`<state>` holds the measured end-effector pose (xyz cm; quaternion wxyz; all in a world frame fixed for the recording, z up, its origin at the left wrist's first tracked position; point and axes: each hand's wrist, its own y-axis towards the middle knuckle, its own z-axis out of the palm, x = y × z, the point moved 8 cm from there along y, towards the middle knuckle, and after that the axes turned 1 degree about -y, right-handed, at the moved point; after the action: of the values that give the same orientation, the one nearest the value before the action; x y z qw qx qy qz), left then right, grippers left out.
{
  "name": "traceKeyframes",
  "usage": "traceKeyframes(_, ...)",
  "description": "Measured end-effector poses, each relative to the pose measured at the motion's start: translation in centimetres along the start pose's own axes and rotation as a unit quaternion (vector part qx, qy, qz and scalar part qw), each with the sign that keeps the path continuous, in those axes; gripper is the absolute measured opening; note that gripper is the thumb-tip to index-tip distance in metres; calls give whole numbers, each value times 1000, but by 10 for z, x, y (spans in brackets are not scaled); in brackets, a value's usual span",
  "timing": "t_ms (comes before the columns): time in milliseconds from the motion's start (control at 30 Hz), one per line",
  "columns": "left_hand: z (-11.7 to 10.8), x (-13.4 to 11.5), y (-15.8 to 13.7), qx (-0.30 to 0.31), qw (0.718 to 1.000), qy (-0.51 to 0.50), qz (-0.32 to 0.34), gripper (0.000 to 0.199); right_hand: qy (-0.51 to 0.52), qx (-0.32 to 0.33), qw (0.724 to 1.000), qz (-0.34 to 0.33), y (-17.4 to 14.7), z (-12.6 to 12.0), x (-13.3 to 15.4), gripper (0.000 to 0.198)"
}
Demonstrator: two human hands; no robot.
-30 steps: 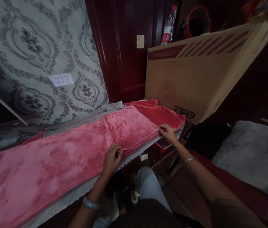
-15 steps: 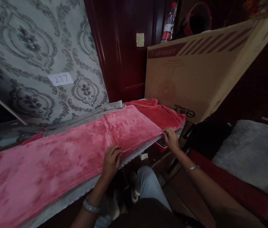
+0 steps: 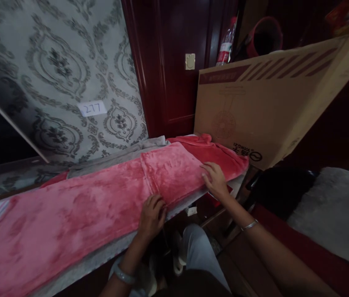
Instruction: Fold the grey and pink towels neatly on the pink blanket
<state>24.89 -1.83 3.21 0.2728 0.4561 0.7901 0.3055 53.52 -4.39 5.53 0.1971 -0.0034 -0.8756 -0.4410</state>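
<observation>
A long pink plush cloth [image 3: 84, 210] lies lengthwise along a narrow surface, with its right end turned back into a folded flap [image 3: 174, 169]. At the near edge, by the flap's left border, my left hand [image 3: 152, 214] is closed with its bent fingers on the cloth; the fingertips are partly hidden. Over the flap's right end is my right hand [image 3: 216, 179], palm down, its fingers apart and holding nothing. Darker red plush fabric [image 3: 211, 152] lies bunched beyond the flap, and grey fabric [image 3: 121, 152] runs along the wall side.
A large cardboard box [image 3: 263, 99] stands upright behind the right end, with a plastic bottle [image 3: 226, 43] behind its top edge. At the right is a black chair [image 3: 285, 185] beside a grey fuzzy cover [image 3: 335, 218]. A paper marked 277 [image 3: 92, 108] is on the patterned wall.
My right hand has let go of the flap's near right corner and moved left onto the flap, its fingers spreading. My left hand stays at the near edge. The view has shifted slightly.
</observation>
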Motion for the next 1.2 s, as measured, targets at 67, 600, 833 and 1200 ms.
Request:
traceKeyframes(67, 0, -1, -1, 3, 1000, 1, 6, 16, -47, 67, 997, -13, 6, 25, 16, 49)
traceKeyframes(600, 0, -7, -7, -7, 1000, 12, -4, 16, -138, 158, 977, 48, -28, 63, 9, 46)
traceKeyframes(833, 2, -12, -7, 37, 999, -11, -29, 12, 2, 223, 972, -68, 6, 116, 97, 51)
traceKeyframes(1200, -80, 49, -52, 85, 975, 65, -197, 37, -51, 351, 924, -145, -38, 155, 108, 55)
